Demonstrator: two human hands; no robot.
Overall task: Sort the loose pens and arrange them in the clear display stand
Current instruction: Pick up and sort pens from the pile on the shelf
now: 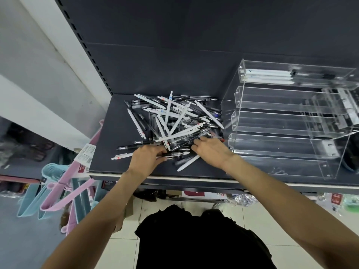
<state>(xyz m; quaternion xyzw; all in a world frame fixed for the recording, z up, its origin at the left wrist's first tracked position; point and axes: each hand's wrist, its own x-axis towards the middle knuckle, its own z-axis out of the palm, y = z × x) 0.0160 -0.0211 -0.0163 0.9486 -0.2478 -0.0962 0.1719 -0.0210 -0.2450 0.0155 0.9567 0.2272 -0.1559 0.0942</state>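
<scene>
Left hand (147, 156) pinches dark pen (174, 153) at near edge of pen pile (172, 121); right hand (210, 150), fingers curled, rests on pile; clear display stand (287, 121) just right, white pens (270, 75) in top tier; all on dark shelf (108, 133)

A tangled pile of loose pens (172, 121) is sprawling across the dark shelf in the middle of the frame, white barrels, black barrels and clear ones crossing at every angle, with a few strays lying at the lower edge of the heap, among them a white pen (188, 163) pointing toward lower centre. Just to its right, the clear display stand (287, 121) is sitting with its tiered troughs stepping up toward the upper right of the frame. Only the topmost trough is holding pens, white ones lying lengthwise side by side, while the lower troughs are showing bare.
</scene>
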